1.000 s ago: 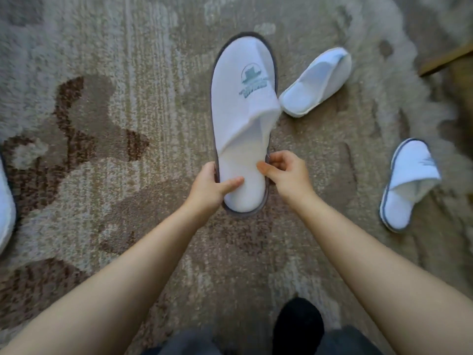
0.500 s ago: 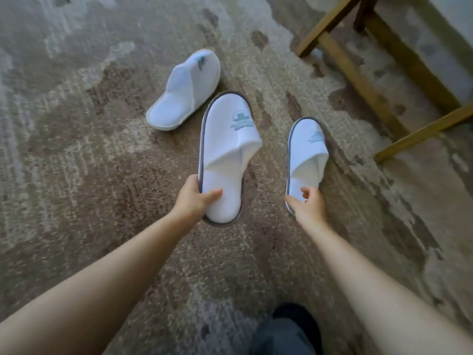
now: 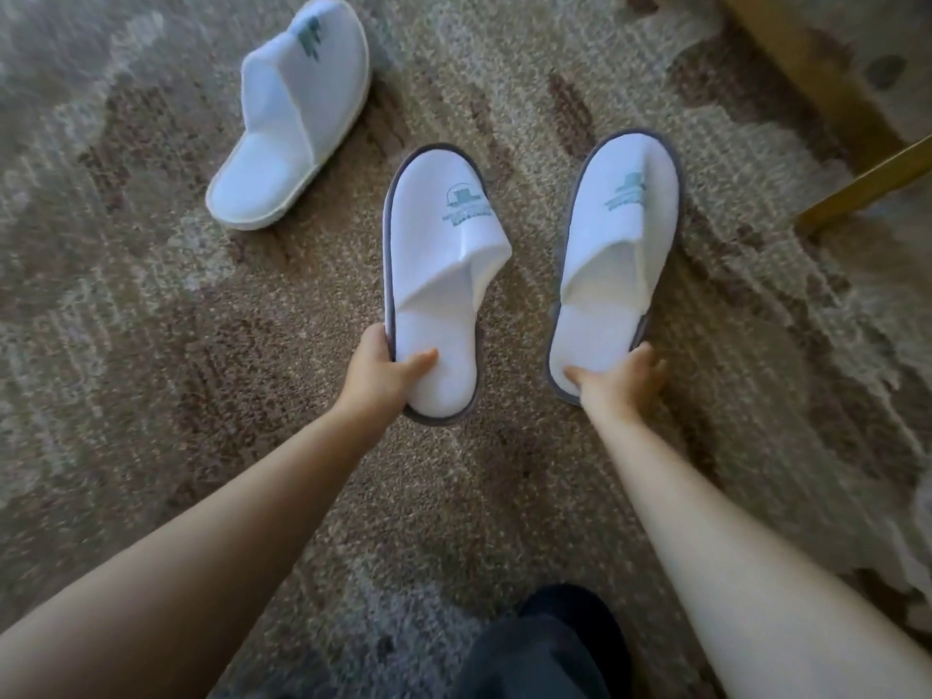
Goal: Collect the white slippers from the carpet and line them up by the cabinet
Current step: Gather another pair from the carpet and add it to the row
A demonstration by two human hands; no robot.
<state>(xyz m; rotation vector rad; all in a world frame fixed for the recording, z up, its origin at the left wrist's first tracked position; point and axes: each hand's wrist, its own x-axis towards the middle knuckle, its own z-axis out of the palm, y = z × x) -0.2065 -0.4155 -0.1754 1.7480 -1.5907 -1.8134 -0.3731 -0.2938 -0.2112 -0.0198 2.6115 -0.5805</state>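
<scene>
— What do the hands hold?
— The left hand [image 3: 382, 371] grips one grey-trimmed slipper [image 3: 440, 274] by its heel; the right hand [image 3: 621, 378] grips another grey-trimmed slipper [image 3: 613, 254].
— The third slipper [image 3: 292, 118]?
— On the carpet [image 3: 126, 345], beyond them to the left.

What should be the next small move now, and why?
Probably pass the slipper in the right hand over to the left hand, freeing the right. Each hand already grips a grey-trimmed slipper by its heel, while a third slipper lies on the carpet, ahead and left.
</scene>
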